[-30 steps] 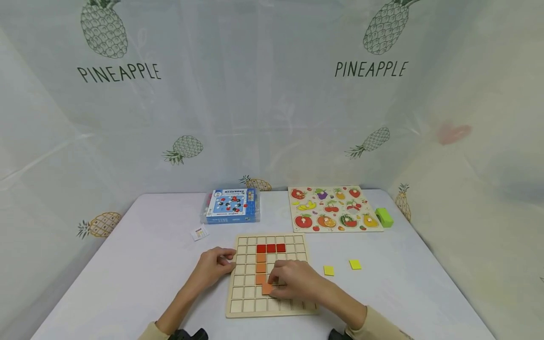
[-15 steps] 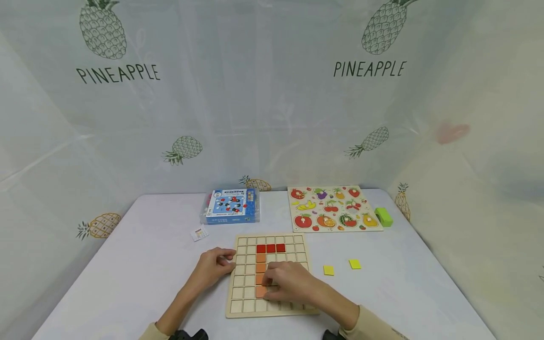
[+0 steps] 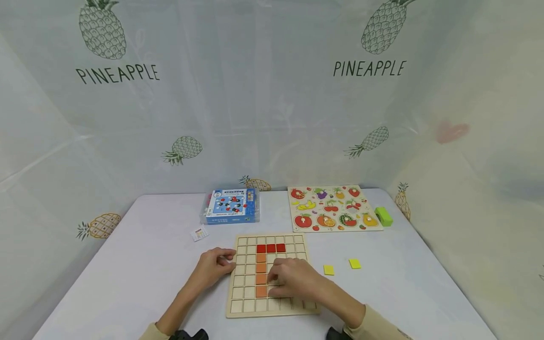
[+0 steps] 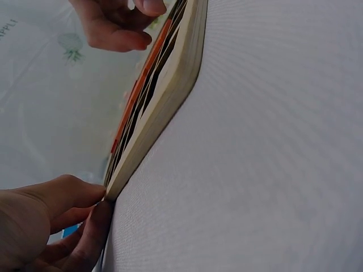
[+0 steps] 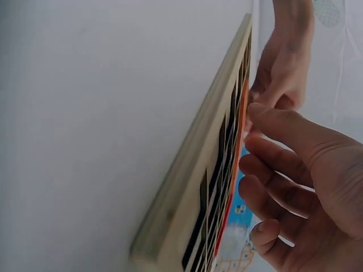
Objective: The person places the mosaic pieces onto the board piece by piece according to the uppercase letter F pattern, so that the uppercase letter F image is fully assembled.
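Note:
A wooden grid board [image 3: 249, 306] lies flat on the table. Three red tiles [image 3: 271, 248] sit in a row near its far side, with a column of several orange tiles [image 3: 261, 267] running toward me from the leftmost one. My left hand [image 3: 211, 268] pinches the board's left edge between thumb and fingers, as the left wrist view shows up close. Over the board, my right hand [image 3: 295, 278] is just right of the nearest orange tile [image 3: 261, 291], its fingers loosely bent and nothing seen between them. It hides some cells beneath it.
Two yellow tiles [image 3: 329, 270] lie right of the board. Behind it are a blue boxed set [image 3: 231, 212], a fruit puzzle board [image 3: 335, 210] and a green block [image 3: 384, 216]. A small printed card [image 3: 199, 233] lies to the left.
The nearest orange tile, earlier askew under my right fingers, now sits in its cell in line with the column. My right hand has drawn slightly right off it. The left hand stays put.

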{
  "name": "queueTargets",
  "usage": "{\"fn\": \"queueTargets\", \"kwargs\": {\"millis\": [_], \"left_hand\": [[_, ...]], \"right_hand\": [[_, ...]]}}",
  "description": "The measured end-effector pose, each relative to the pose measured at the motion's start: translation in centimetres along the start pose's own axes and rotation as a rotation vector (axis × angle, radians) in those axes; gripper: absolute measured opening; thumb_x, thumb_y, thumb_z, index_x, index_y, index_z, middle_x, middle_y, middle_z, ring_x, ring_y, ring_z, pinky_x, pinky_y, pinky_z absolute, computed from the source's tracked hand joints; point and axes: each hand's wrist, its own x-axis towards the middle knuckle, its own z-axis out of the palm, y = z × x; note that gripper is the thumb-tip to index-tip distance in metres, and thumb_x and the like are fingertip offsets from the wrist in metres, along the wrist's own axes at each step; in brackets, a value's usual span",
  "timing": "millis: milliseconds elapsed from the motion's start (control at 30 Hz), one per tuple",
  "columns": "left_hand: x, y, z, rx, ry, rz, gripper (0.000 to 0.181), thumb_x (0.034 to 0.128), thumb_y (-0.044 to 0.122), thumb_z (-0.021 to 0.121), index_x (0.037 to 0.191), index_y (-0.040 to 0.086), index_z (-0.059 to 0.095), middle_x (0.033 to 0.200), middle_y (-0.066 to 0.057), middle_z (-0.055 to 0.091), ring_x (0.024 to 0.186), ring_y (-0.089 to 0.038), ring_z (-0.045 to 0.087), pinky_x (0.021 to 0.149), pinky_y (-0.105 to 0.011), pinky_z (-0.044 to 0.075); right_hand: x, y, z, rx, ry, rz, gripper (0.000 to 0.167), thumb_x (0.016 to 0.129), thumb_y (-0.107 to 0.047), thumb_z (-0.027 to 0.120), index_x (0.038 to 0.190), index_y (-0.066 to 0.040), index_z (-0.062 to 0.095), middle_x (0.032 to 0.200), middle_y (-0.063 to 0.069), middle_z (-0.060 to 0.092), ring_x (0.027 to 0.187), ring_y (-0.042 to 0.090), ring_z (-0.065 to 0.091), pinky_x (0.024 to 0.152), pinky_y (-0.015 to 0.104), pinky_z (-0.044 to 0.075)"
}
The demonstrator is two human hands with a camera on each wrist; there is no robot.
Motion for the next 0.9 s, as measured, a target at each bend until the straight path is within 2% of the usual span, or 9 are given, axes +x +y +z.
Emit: {"fn": "queueTargets", "kwargs": {"millis": [233, 467, 767, 900], "left_hand": [[0.1, -0.1, 0.1, -0.002, 0.003, -0.001, 0.031, 0.0788, 0.008, 0.078, 0.109, 0.006, 0.074, 0.089, -0.001, 0.068, 0.07, -0.003, 0.061, 0.062, -0.018, 0.05], [0.1, -0.1, 0.0, -0.003, 0.002, 0.007, 0.031, 0.0787, 0.009, 0.079, 0.109, 0.006, 0.074, 0.089, -0.001, 0.067, 0.069, -0.003, 0.061, 0.062, -0.018, 0.05], [-0.1, -0.2, 0.0, -0.003, 0.008, 0.018, 0.031, 0.0783, 0.008, 0.078, 0.109, 0.005, 0.073, 0.089, -0.001, 0.067, 0.068, -0.002, 0.06, 0.061, -0.018, 0.05], [0.0, -0.2, 0.0, -0.003, 0.002, 0.026, 0.031, 0.0785, 0.008, 0.079, 0.109, 0.005, 0.073, 0.089, -0.001, 0.067, 0.068, -0.002, 0.06, 0.061, -0.018, 0.05]], "right_hand": [[-2.3, 2.6, -1.9, 0.041, 0.014, 0.102, 0.019, 0.08, -0.036, 0.079, 0.094, -0.024, 0.074, 0.09, -0.014, 0.065, 0.069, -0.001, 0.047, 0.065, 0.019, 0.042], [-4.8, 5.4, -3.5, 0.077, 0.051, 0.181, 0.021, 0.08, -0.031, 0.08, 0.097, -0.02, 0.075, 0.088, -0.01, 0.065, 0.06, -0.002, 0.044, 0.056, 0.019, 0.038], [-7.0, 8.2, -4.3, 0.025, 0.082, 0.258, 0.027, 0.078, -0.035, 0.081, 0.1, -0.021, 0.075, 0.093, -0.009, 0.065, 0.061, -0.002, 0.044, 0.055, 0.018, 0.039], [-7.4, 9.0, -4.3, 0.021, 0.098, 0.259, 0.027, 0.077, -0.032, 0.082, 0.099, -0.019, 0.075, 0.093, -0.009, 0.066, 0.06, -0.002, 0.044, 0.054, 0.018, 0.039]]}}
